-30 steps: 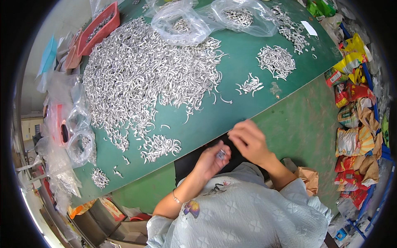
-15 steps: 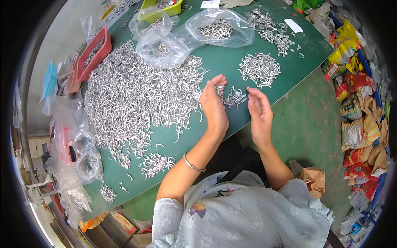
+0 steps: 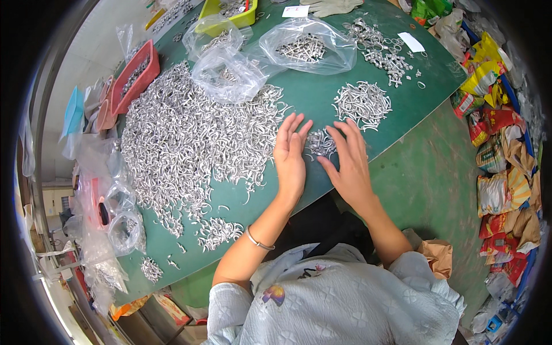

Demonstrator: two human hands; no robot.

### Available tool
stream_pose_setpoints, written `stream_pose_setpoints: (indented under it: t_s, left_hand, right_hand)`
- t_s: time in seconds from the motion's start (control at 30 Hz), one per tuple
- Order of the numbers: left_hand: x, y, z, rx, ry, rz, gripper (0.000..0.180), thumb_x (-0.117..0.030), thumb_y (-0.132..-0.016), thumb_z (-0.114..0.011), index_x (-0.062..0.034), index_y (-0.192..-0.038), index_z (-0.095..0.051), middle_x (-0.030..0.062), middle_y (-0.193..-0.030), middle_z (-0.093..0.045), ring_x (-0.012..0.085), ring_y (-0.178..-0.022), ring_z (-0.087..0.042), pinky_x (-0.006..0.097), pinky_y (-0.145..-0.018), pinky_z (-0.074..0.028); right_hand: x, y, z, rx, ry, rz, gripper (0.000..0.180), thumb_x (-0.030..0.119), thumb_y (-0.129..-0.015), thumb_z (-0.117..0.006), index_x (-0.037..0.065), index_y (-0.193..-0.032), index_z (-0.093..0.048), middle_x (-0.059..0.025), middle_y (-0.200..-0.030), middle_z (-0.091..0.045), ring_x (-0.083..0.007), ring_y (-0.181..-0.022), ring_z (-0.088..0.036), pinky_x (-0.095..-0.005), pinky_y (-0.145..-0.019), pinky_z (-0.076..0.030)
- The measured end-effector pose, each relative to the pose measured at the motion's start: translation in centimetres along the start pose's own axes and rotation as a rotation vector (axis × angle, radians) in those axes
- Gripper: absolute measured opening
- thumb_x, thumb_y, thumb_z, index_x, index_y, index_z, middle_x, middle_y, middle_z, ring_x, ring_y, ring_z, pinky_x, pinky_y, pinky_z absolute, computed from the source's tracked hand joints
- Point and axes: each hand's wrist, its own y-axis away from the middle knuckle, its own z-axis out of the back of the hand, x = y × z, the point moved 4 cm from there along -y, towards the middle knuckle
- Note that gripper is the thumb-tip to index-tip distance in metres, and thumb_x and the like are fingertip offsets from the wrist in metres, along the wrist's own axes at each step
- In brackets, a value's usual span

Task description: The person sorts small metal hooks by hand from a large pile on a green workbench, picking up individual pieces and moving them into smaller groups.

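A small heap of curved silver metal pieces [image 3: 322,143] lies on the green table [image 3: 313,86] between my two hands. My left hand [image 3: 291,152] is at the heap's left side, fingers stretched out and holding nothing. On the other side my right hand [image 3: 349,161] spreads its thumb and fingers around the heap's right edge, its fingertips at the pieces. A large spread of the same curved pieces [image 3: 195,138] covers the table to the left of my left hand. Beyond my right hand sits a separate round pile of curved pieces [image 3: 362,105].
Clear plastic bags [image 3: 227,75] stand at the back, one bag [image 3: 307,46] holding metal parts. Rings and small fittings [image 3: 388,57] lie at the far right. A red basket [image 3: 135,77] and yellow basket [image 3: 230,20] edge the table. Colourful packages [image 3: 494,184] line the floor's right side.
My right hand has moved slightly left and turned, its fingers now spread against the small heap. My left hand has drawn a little left, and the heap looks more gathered.
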Motion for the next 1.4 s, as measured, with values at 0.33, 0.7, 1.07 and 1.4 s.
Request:
stream_pose_setpoints:
  t_s: [0.33,0.7,1.07,1.4]
  left_hand:
    - [-3.0,4.5,3.3,0.308,-1.226,-0.466,0.032,0.004,-0.082,-0.066,0.0012,-0.114,-0.063,0.0183,-0.118,-0.059,0.0372,-0.117,-0.055,0.048,-0.107,-0.040]
    - [-5.2,11.2,6.0,0.181,-1.080,-0.471,0.026,0.005,-0.081,-0.065,0.0007,-0.106,-0.065,0.0156,-0.118,-0.061,0.0336,-0.113,-0.058,0.042,-0.095,-0.049]
    - [-7.9,20.7,14.7,-0.381,-0.961,-0.400,0.025,0.014,-0.079,-0.062,0.0018,-0.099,-0.069,0.0140,-0.097,-0.066,0.0263,-0.090,-0.065,0.032,-0.078,-0.052]
    - [-9.5,21.1,23.8,-0.769,-1.190,-0.382,0.029,0.010,-0.082,-0.060,0.0012,-0.109,-0.063,0.0140,-0.108,-0.063,0.0317,-0.101,-0.059,0.039,-0.089,-0.044]
  right_hand:
    - [0.1,-1.5,-2.8,0.135,0.071,0.229,0.021,0.011,-0.077,-0.074,0.006,-0.096,-0.067,-0.0108,-0.121,-0.057,-0.0340,-0.127,-0.047,-0.0611,-0.107,-0.029]
    - [1.2,-1.2,-1.2,0.072,-0.020,0.104,0.015,0.006,-0.082,-0.070,0.003,-0.096,-0.067,-0.0110,-0.115,-0.061,-0.0338,-0.122,-0.050,-0.0462,-0.104,-0.036]
    - [10.2,2.3,-6.7,0.383,-0.206,0.297,0.058,0.011,-0.087,-0.068,-0.005,-0.136,-0.044,-0.0244,-0.142,-0.040,-0.0445,-0.136,-0.033,-0.0510,-0.111,-0.029]
    - [16.4,4.9,-11.5,0.651,-0.464,0.365,0.037,0.005,-0.088,-0.063,-0.003,-0.123,-0.057,-0.0174,-0.127,-0.058,-0.0368,-0.122,-0.052,-0.0432,-0.102,-0.040]
